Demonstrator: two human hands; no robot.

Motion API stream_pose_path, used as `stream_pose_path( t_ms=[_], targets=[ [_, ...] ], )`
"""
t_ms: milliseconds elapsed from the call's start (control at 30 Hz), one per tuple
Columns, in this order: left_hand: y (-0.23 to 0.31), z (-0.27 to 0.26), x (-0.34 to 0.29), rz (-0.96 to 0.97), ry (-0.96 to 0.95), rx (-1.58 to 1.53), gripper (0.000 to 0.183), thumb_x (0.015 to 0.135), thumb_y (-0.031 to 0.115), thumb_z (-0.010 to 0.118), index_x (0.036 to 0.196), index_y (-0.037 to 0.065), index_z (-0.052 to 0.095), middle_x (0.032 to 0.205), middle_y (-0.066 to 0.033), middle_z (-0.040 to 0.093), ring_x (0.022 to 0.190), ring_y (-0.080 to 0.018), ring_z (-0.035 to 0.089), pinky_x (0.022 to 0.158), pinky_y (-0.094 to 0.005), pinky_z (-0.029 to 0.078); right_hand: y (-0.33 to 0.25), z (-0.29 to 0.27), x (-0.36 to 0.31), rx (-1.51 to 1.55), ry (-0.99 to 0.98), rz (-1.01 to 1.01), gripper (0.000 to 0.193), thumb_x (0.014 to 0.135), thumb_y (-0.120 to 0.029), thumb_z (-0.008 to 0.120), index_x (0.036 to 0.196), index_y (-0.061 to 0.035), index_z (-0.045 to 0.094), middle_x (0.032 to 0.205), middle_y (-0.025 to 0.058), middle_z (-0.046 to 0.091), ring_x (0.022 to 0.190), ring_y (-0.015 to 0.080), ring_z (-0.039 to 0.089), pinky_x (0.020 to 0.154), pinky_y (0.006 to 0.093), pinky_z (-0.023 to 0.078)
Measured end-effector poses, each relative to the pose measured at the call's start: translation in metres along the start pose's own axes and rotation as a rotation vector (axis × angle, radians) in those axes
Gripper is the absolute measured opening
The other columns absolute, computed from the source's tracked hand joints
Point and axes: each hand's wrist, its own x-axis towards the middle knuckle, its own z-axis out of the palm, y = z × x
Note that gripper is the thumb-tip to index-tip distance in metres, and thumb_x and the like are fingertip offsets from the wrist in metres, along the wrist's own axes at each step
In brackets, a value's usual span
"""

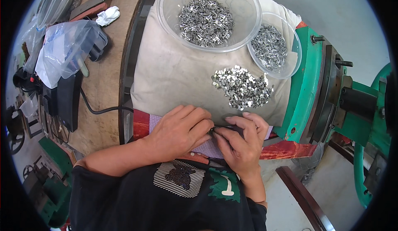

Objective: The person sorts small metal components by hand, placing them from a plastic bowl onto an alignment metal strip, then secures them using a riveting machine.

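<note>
My left hand (182,127) and my right hand (243,141) meet at the near edge of the cloth-covered surface. Both are closed, fingertips pinched together around something small and dark that I cannot make out. Just beyond my right hand, a loose pile of small shiny metal pieces (242,88) lies on the beige cloth (174,73). Farther back stands a large clear plastic tub (244,31) with many small U-shaped metal parts (206,22) inside. To its right, a smaller clear tub (295,61) holds slim silvery metal pins (269,46).
A green metal machine frame (300,90) with bolts borders the cloth on the right. At left is a wooden table (103,77) carrying a plastic bag (68,44), a black box (69,100) with a cable, and crumpled white tissue (107,16).
</note>
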Motion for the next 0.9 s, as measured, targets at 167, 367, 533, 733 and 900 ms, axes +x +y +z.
stream_pose_path(
  t_ms=[167,367,533,733,900],
  targets=[
    [0.0,0.001,-0.001,-0.008,0.008,-0.006,0.028,0.078,0.018,0.074,0.1,0.005,0.061,0.103,-0.0084,0.057,0.092,-0.0268,0.057,0.079,-0.038,0.047,0.015,-0.008,0.01,-0.067,0.095,0.029,0.023,0.067,-0.008,0.083,0.088,-0.0119,0.076,0.104,0.0036,0.065,0.108,0.0308,0.052,0.094,0.0404,0.042],
    [0.001,-0.001,-0.002,-0.02,0.002,-0.024,0.028,0.077,0.015,0.075,0.098,0.004,0.062,0.103,-0.0087,0.058,0.091,-0.027,0.058,0.079,-0.0373,0.047,0.026,0.0,0.027,-0.171,0.087,-0.04,0.022,0.069,-0.008,0.081,0.089,-0.0141,0.075,0.107,0.0028,0.064,0.111,0.03,0.051,0.093,0.0419,0.041],
    [0.0,-0.002,-0.004,-0.034,0.004,-0.058,0.028,0.075,0.011,0.076,0.097,0.003,0.061,0.104,-0.0099,0.058,0.092,-0.0285,0.059,0.08,-0.0381,0.049,0.026,0.001,0.035,-0.162,0.031,-0.101,0.017,0.071,-0.01,0.077,0.087,-0.0124,0.072,0.109,0.0024,0.063,0.114,0.029,0.052,0.094,0.0431,0.04],
    [0.001,-0.003,-0.005,-0.051,0.015,-0.084,0.032,0.072,0.007,0.077,0.099,0.002,0.06,0.106,-0.0112,0.059,0.093,-0.0306,0.059,0.082,-0.0397,0.049,0.023,-0.006,0.035,-0.118,-0.033,-0.091,0.019,0.071,-0.01,0.077,0.089,-0.0115,0.072,0.114,0.0028,0.062,0.117,0.0295,0.049,0.095,0.0443,0.039],
    [0.0,-0.005,-0.003,-0.064,0.0,-0.093,0.034,0.072,0.006,0.077,0.1,0.002,0.06,0.108,-0.0118,0.058,0.096,-0.0317,0.059,0.083,-0.0404,0.049,0.026,-0.011,0.027,-0.09,0.017,-0.013,0.024,0.07,-0.008,0.08,0.093,-0.0125,0.074,0.112,0.0035,0.062,0.114,0.0323,0.049,0.095,0.0447,0.039]
  ],
)
